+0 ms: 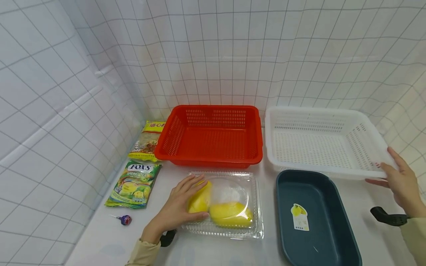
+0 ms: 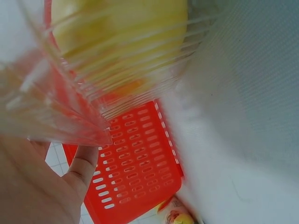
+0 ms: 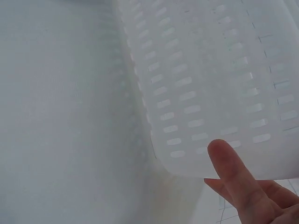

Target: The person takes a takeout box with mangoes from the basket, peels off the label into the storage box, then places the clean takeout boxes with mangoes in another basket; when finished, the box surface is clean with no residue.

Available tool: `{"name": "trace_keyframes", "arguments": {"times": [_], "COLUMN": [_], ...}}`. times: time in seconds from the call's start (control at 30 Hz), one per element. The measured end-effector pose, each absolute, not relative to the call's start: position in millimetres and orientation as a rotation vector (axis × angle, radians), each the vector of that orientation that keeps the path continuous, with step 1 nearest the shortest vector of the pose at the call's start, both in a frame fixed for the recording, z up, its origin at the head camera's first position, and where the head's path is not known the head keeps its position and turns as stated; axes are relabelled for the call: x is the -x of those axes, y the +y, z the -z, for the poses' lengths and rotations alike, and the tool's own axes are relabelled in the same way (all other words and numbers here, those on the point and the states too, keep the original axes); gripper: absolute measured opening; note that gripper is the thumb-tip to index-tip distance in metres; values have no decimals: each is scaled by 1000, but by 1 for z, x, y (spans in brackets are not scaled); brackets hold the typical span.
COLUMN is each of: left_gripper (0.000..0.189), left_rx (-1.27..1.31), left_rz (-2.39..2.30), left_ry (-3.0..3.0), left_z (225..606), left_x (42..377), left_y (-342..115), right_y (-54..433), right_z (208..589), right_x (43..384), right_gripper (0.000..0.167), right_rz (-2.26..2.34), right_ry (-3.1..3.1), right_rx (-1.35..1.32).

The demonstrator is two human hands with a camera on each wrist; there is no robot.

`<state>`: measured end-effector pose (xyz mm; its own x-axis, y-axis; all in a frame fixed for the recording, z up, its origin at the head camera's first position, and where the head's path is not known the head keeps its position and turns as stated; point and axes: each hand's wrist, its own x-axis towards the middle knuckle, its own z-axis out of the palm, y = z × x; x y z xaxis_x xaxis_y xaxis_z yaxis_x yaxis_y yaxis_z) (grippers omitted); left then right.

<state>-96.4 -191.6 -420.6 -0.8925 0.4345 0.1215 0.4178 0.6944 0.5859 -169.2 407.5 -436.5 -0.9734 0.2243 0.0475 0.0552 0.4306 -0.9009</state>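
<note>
A clear plastic clamshell box (image 1: 231,231) holds yellow fruits (image 1: 231,215) that look like mangoes. My left hand (image 1: 181,201) rests over its left part, thumb and fingers spread on the lid. In the left wrist view, the ridged box wall (image 2: 140,93) is close, with a finger at its edge. At the right, my right hand (image 1: 401,179) grips the near right corner of the white basket (image 1: 306,144). The right wrist view has one fingertip against the outer wall of that basket (image 3: 173,93); other fingers are partly hidden behind the corner.
A red basket (image 1: 211,160) stands behind the box. The dark blue tray (image 1: 313,221) lies in front of the white basket. To the left are a green Fox's candy bag (image 1: 133,184), a yellow-topped food packet (image 1: 146,142) and a lollipop (image 1: 125,220). Grid-patterned sheets surround the table.
</note>
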Motion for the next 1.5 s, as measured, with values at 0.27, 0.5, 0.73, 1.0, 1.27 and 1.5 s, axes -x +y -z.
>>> {"name": "trace_keyframes", "arguments": {"times": [0.27,0.5,0.73,1.0,1.27,1.5], "left_gripper": [83,71,63,73,72,71], "left_rx": [-762,-747,-383,-4,60,108], "left_rz": [-948,-1102,-1333,-1390,-1360,-1421], "left_ry": [2892,2876,2865,2583,2561,2519], "left_z": [418,418,419,423,421,419], "left_x": [96,96,94,90,89,86], "left_y": [-191,-193,-205,-210,-209,-207], "right_y": [411,417,402,401,402,400], "right_z": [443,448,434,435,436,434], "right_x": [173,175,169,169,168,167], "right_gripper": [59,57,59,57,58,57], "right_rz": [-1578,-1586,-1584,-1550,-1573,-1590], "right_ry": [-2500,-2496,-2505,-2495,-2492,-2463], "right_rx": [302,332,333,332,318,306]}}
